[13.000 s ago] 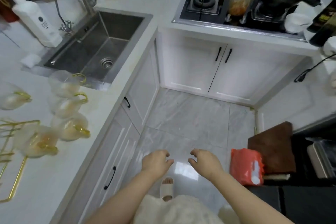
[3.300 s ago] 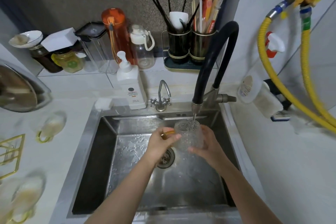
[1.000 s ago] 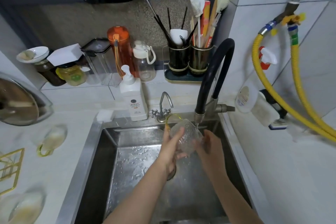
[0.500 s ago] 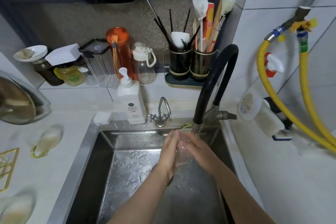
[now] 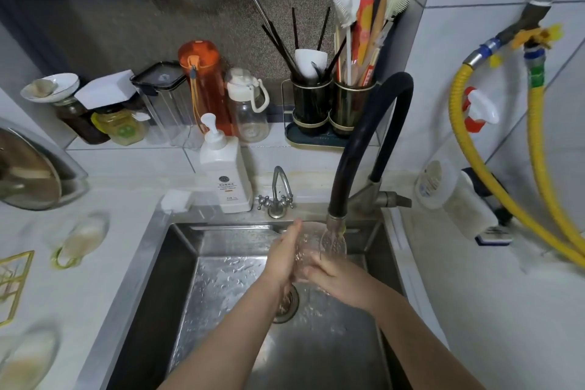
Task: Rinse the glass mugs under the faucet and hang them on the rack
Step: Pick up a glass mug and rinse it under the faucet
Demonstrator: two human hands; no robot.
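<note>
Currently rinsing: our left hand [image 5: 283, 258] presses flat, right hand [image 5: 335, 275] grips the mug [image 5: 319, 250] under the faucet [image 5: 335, 222]; next, rack [image 5: 12, 282] at 9 o'clock.

A white soap dispenser [image 5: 225, 177] stands behind the sink, an orange bottle [image 5: 205, 89] on the ledge above.

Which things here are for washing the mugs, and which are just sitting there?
For the job:
glass mug held by the left hand and right hand
faucet
sink
waiting mug
gold rack

Just sitting there:
soap bottle
orange bottle
utensil holders
yellow hoses
</note>
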